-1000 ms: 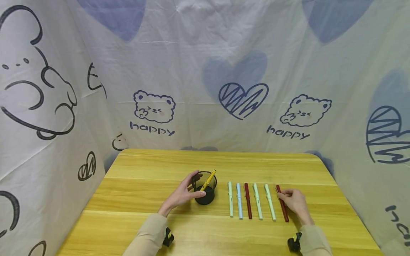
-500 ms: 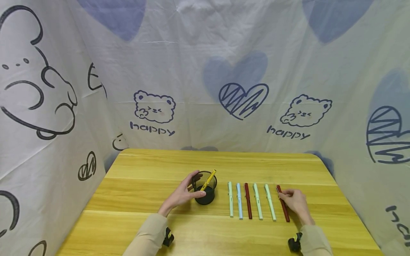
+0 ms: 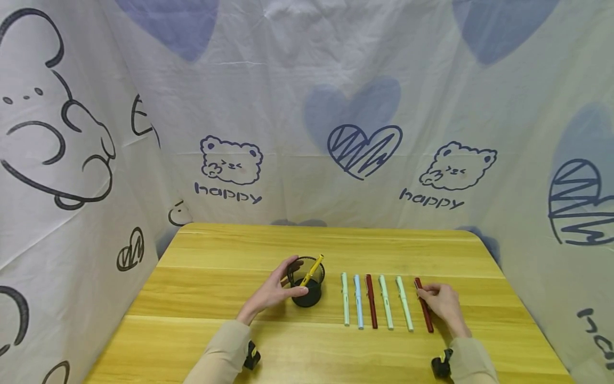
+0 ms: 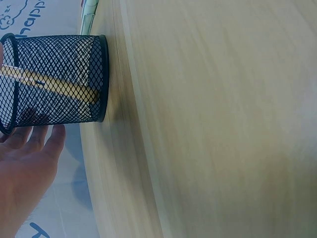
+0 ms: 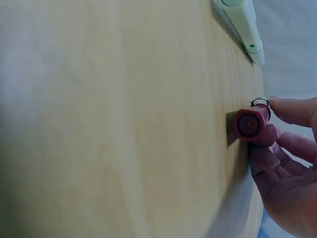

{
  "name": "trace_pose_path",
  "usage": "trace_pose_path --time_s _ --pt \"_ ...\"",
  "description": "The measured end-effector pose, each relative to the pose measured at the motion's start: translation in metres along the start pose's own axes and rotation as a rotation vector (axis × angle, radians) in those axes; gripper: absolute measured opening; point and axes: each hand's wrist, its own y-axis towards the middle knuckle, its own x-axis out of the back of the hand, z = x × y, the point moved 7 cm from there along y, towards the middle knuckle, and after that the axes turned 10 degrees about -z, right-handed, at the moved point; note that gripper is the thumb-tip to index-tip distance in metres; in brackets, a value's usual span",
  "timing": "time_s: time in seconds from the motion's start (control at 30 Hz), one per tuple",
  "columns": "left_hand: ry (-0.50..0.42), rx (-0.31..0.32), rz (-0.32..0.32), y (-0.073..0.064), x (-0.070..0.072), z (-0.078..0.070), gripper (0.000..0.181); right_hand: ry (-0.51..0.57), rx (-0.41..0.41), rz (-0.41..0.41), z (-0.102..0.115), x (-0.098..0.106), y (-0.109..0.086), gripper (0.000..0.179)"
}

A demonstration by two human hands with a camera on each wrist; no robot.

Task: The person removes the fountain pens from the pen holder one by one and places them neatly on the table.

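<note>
My left hand (image 3: 273, 290) holds a black mesh pen cup (image 3: 307, 300), thumb on the near side and fingers round the far side. A yellow pen (image 3: 314, 268) leans inside the cup, its top above the rim; the mesh shows it in the left wrist view too. At the right end of a row of pens, my right hand (image 3: 443, 302) pinches a dark red pen (image 3: 427, 319) near its clip. The right wrist view shows the red pen (image 5: 249, 124) end-on, close to the tabletop, with a thumb at the clip and fingers on the other side.
Between the hands lie several capped pens: a mint pen (image 3: 345, 301), a light blue pen (image 3: 358, 304), another dark red pen (image 3: 371, 303) and two more pale green ones, the rightmost a green pen (image 3: 404, 305). The wooden table (image 3: 216, 250) backs onto a printed cloth (image 3: 288, 176).
The dark red pen at my right hand has shifted very slightly to the right. My left hand and the pen cup stay where they were.
</note>
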Motion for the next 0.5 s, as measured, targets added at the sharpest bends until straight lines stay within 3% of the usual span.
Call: trace_pose_path --time_s 0.13,0.3,0.5 --pt "-0.002 -0.001 0.002 0.0 0.0 0.0 0.09 0.004 0.025 -0.048 0.007 0.002 -0.002 0.037" --pt "-0.002 -0.002 0.005 0.0 -0.001 -0.001 0.09 0.074 0.086 -0.118 0.033 -0.002 -0.006 0.031" --pt "-0.005 0.005 0.001 0.0 0.0 0.0 0.091 0.26 0.168 -0.081 0.077 -0.025 -0.014 0.03"
